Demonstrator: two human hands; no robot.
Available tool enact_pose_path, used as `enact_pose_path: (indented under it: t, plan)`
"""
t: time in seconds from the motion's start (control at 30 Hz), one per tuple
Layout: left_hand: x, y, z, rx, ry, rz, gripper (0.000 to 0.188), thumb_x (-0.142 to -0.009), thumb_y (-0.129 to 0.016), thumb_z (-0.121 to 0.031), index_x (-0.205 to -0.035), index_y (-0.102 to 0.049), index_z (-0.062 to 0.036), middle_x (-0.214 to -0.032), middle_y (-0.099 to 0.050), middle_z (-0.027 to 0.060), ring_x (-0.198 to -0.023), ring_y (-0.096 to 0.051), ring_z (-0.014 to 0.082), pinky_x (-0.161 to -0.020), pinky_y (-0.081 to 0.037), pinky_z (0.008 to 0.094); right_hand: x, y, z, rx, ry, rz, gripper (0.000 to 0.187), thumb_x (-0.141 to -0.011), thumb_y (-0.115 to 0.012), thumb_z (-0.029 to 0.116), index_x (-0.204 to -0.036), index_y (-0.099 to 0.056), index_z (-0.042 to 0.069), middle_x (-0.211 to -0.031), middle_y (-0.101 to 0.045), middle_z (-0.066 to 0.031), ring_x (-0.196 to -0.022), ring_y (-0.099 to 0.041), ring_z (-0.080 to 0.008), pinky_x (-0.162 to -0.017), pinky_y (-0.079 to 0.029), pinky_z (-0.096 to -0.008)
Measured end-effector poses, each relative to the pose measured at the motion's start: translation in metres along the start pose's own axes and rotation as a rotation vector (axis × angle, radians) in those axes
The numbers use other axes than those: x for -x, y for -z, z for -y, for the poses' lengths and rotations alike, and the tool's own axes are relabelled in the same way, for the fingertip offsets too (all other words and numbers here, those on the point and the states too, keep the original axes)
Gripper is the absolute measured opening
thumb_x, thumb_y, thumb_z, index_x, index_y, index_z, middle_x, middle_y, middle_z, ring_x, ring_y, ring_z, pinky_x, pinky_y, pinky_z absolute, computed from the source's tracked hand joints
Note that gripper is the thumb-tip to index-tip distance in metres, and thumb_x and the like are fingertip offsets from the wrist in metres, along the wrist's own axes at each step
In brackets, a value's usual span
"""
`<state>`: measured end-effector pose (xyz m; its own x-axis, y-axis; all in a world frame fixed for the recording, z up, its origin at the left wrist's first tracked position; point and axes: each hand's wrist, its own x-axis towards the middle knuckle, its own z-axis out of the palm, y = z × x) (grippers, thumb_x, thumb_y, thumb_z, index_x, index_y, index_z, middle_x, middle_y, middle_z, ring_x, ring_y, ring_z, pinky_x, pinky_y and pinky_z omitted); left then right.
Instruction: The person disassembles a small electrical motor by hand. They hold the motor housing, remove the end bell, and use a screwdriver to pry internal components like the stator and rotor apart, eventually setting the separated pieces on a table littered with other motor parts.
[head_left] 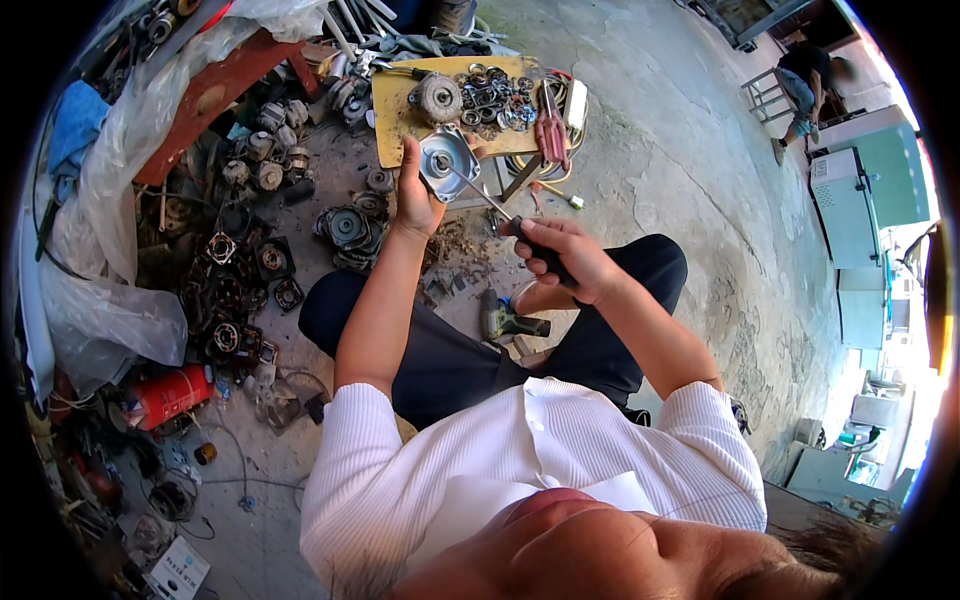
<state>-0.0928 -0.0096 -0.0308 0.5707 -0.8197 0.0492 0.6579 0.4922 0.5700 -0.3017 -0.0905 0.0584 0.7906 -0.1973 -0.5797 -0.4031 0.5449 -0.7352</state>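
Observation:
My left hand (416, 192) is closed on the rim of a round silver metal motor end cover (437, 172), holding it up with its hollow side showing. In my right hand (572, 256) is a screwdriver (545, 252), its dark handle wrapped by my fingers. The long shaft slants up and left, and its tip reaches into the middle of the cover. Just beyond is a small yellow-topped table (400, 125). On it stand a round metal motor part (438, 98), a pile of bearings and rings (492, 98) and red-handled pliers (551, 130).
Heaped motor parts (262, 165) cover the floor on the left, near a red cylinder (170, 396). A cordless drill (510, 318) lies between my legs. Coiled cable (560, 180) hangs beside the table. Another person (803, 85) bends over at the far right, near pale green cabinets (850, 200).

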Motion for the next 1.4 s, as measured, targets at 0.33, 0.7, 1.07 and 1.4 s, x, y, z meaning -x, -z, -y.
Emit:
enact_pose_path:
  t: [0.33, 0.7, 1.07, 1.4]
  plan:
    - [-0.001, -0.001, -0.008, 0.106, 0.034, 0.04, 0.063, -0.096, -0.039, -0.055, -0.122, -0.056, 0.0002, -0.11, -0.064, 0.0169, -0.102, -0.063, 0.0347, -0.098, -0.047, 0.0486, -0.004, -0.022, -0.016, -1.001, -0.31, 0.379, 0.03, -0.104, -0.045, 0.026, -0.12, -0.046, 0.001, -0.08, -0.042, 0.0039, -0.059, -0.039, -0.0038, -0.042, -0.033, -0.0159]
    - [-0.008, -0.015, 0.002, 0.163, -0.029, -0.11, 0.051, -0.094, -0.043, -0.046, -0.108, -0.058, 0.0003, -0.1, -0.065, 0.0154, -0.09, -0.064, 0.0317, -0.086, -0.05, 0.0453, -0.021, -0.043, -0.04, -0.23, 0.068, 0.07, 0.032, -0.105, -0.042, 0.035, -0.113, -0.051, 0.005, -0.072, -0.036, 0.0054, -0.052, -0.029, -0.0046, -0.042, -0.025, -0.0196]
    - [-0.027, 0.004, 0.032, -0.035, 0.077, -0.289, 0.049, -0.094, -0.043, -0.046, -0.105, -0.059, -0.0015, -0.095, -0.068, 0.015, -0.086, -0.069, 0.0336, -0.079, -0.055, 0.0456, -0.06, 0.003, -0.045, 0.899, 0.58, -0.38, 0.032, -0.101, -0.051, 0.031, -0.098, -0.054, 0.0, -0.069, -0.056, -0.0102, -0.057, -0.055, -0.0197, -0.055, -0.047, -0.0377]
    - [-0.016, 0.006, -0.013, 0.281, 0.119, -0.097, 0.062, -0.09, -0.041, -0.056, -0.117, -0.06, -0.0036, -0.112, -0.065, 0.0147, -0.109, -0.06, 0.0354, -0.103, -0.039, 0.0586, -0.017, -0.014, -0.016, 0.237, 0.178, -0.112, 0.035, -0.104, -0.044, 0.036, -0.108, -0.058, 0.004, -0.073, -0.046, 0.0029, -0.06, -0.045, -0.0064, -0.047, -0.037, -0.0221]
